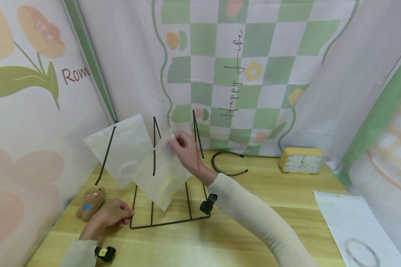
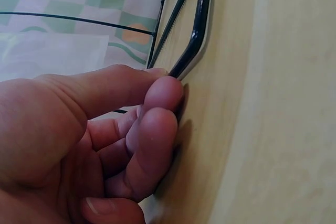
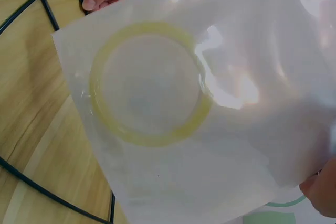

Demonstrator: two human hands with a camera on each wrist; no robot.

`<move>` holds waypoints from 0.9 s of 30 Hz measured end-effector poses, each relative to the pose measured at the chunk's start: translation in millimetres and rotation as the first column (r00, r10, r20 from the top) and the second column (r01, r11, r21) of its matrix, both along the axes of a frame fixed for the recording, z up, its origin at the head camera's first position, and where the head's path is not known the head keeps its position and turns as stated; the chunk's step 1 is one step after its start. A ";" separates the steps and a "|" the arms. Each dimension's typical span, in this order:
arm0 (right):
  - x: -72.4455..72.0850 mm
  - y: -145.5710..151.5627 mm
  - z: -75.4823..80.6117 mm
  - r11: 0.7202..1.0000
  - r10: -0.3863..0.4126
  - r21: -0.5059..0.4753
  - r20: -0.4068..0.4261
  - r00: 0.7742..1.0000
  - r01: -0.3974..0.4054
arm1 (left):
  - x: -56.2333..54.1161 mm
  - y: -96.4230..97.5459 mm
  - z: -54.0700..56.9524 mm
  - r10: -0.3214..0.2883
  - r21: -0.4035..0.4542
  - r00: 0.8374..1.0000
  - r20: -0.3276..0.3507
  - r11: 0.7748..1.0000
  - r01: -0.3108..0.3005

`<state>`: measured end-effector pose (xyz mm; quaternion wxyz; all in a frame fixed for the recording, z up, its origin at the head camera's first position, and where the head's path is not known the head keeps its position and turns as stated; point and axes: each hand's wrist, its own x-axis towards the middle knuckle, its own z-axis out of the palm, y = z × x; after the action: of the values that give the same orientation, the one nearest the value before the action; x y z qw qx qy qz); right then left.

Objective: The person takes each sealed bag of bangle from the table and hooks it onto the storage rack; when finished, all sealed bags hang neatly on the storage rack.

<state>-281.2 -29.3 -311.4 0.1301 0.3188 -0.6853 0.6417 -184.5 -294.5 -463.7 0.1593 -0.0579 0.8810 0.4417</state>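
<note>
While the table (image 1: 270, 189) holds up the rack (image 1: 170, 222), the first bag (image 1: 125, 148) hangs on its left; the second bag (image 1: 172, 167) seems to be on its middle; the third bag (image 1: 351, 215) lies flat at near right; so one looks done, one almost done, one left; the right hand (image 1: 188, 148) pinches the second bag's top; the left hand (image 1: 115, 213) pinches the rack by its near left corner; a yellow ring (image 3: 96, 85) shows in the second bag.

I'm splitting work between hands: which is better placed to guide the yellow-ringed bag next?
Likely the right hand: it pinches that bag by its upper corner, close to the wire rack. The left hand is low, pinching the rack's base corner.
</note>
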 end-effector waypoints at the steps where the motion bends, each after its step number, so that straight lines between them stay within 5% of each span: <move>1: 0.4 0.7 -1.1 1.000 0.005 -0.005 -0.007 1.000 -0.005 | 0.1 0.0 -0.1 0.001 -0.002 1.000 0.001 1.000 -0.001; 13: 5.5 4.4 -1.3 0.996 0.074 -0.046 -0.048 0.996 -0.076 | -0.4 -0.4 -1.4 -0.003 -0.005 1.000 -0.014 1.000 0.003; 19: -1.6 5.3 -4.2 0.979 0.148 -0.149 0.056 0.987 -0.138 | -0.3 -0.4 -0.7 -0.011 -0.006 1.000 -0.025 1.000 0.011; 27: -20.5 2.1 -16.4 0.963 0.135 -0.251 0.135 0.982 -0.098 | -0.6 -0.2 -0.2 -0.007 -0.008 1.000 -0.005 1.000 0.007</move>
<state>-301.7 -27.3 -327.8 0.0778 0.2907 -0.5895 0.7496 -185.1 -294.7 -463.9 0.1585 -0.0543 0.8833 0.4379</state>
